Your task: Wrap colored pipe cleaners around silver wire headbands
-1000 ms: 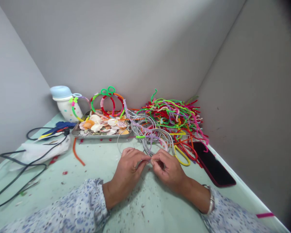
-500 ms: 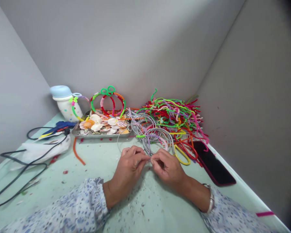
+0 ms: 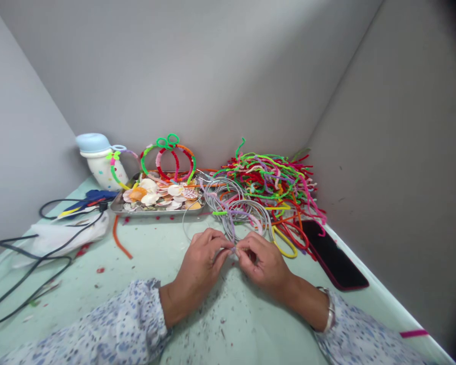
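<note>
My left hand (image 3: 205, 258) and my right hand (image 3: 264, 261) meet fingertip to fingertip at the middle of the table. Both pinch the near end of a pale purple pipe cleaner (image 3: 232, 225), which runs away from me between them; the pinched bit is mostly covered by fingers. Just beyond lie coils of grey wire (image 3: 266, 207), crossed by the purple pipe cleaner and a short bright green piece (image 3: 220, 213). A single loop of wire curves out left of the coils, near my left knuckles.
Shells fill a metal tray (image 3: 155, 213), with pipe-cleaner rings (image 3: 193, 165) standing at it. Right of it rises a heap of pipe cleaners (image 3: 273, 175). A black phone (image 3: 336, 256) lies right; a bottle (image 3: 102, 167), blue-handled tool (image 3: 99, 195), plastic bag (image 3: 68, 238) and black cable (image 3: 26, 279) are left.
My left fingertips have shifted slightly and spread a little, showing more of the purple pipe cleaner's end. My right hand keeps its pinch. The whole view has drifted marginally.
</note>
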### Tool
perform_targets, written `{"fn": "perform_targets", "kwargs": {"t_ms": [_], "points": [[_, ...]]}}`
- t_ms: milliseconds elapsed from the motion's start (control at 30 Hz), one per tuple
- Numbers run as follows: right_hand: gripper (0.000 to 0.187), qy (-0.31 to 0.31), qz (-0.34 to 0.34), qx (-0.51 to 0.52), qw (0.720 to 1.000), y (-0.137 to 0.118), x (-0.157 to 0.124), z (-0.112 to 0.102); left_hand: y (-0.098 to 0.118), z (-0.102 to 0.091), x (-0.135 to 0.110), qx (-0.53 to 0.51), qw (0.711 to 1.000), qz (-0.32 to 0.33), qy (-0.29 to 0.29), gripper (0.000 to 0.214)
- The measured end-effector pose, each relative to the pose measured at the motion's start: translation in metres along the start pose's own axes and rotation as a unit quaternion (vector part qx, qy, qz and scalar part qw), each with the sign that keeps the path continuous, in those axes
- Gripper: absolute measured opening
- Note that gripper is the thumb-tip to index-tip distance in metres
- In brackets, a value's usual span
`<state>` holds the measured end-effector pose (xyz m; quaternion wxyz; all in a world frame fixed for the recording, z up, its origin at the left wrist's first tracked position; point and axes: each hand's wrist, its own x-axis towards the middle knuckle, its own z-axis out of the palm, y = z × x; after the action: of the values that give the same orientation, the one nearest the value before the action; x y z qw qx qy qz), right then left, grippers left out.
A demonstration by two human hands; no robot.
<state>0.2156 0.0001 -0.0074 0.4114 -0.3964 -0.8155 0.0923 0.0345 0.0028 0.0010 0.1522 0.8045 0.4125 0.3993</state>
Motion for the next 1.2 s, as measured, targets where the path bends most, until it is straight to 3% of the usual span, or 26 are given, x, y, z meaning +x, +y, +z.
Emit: {"fn": "perform_targets", "kwargs": {"t_ms": [567, 1200], "points": [[0.008, -0.023, -0.034, -0.03, 0.999, 0.003, -0.003, -0.001, 0.005, -0.006, 0.004, 0.023, 0.997, 0.008, -0.073, 0.011], [0.008, -0.034, -0.145, -0.107, 0.983, 0.009, -0.001, -0.01, 0.006, -0.012, 0.007, -0.074, 0.989, 0.012, -0.124, 0.021]]}}
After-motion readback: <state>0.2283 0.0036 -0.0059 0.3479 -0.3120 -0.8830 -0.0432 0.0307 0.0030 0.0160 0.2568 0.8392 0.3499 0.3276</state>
